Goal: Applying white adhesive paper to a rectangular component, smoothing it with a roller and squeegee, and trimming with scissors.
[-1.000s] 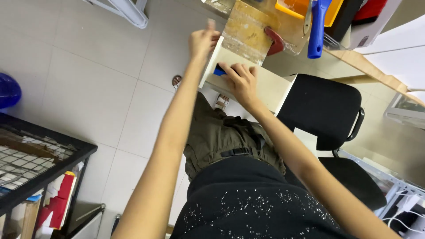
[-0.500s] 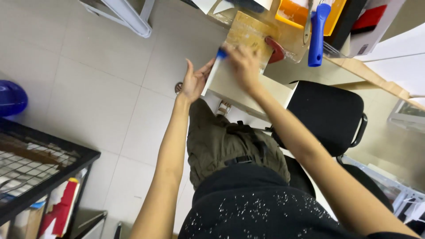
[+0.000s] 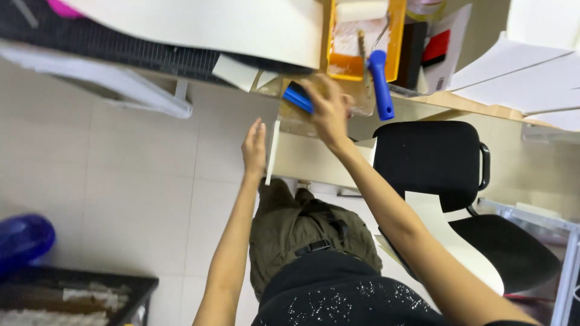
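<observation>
My right hand (image 3: 329, 111) presses a blue scraper (image 3: 298, 98) flat on the far end of the board (image 3: 314, 160), fingers spread over it. My left hand (image 3: 254, 148) lies open against the board's edge. Near end looks unworked; roller (image 3: 377, 72) sits in the tray (image 3: 396, 36).

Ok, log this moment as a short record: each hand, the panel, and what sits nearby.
left hand: flat against the edge of the white panel
right hand: on a blue tool at the panel's far end
tray: orange paint tray with a blue-handled roller
chair: black office chair, right of the panel
floor: pale tiles
</observation>
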